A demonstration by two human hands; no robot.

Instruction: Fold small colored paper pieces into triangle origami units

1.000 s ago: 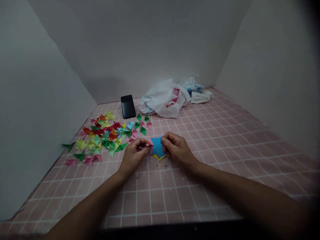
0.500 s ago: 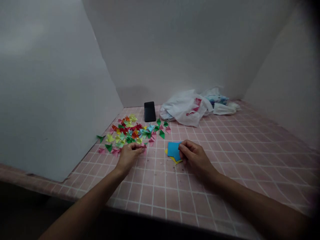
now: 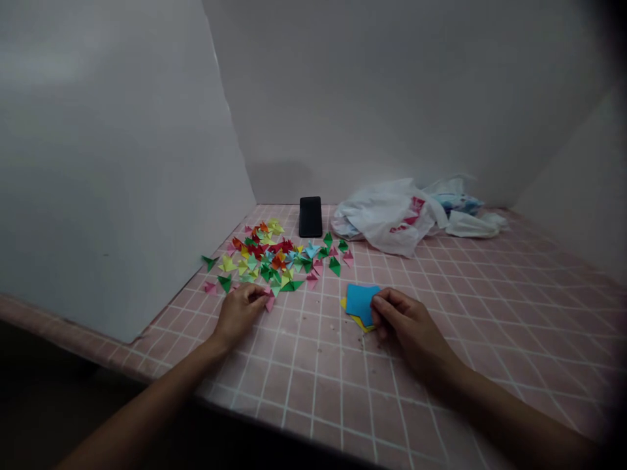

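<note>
Two pinches: left hand on pink folded piece, right hand on blue sheet. Careless release risks nudging nearby green piece; overtight grip, creasing blue sheet.

Angular blue paper is overlapping yellow paper, whose edges are showing; pointed pink folded paper is sitting leftward, apart.
</note>
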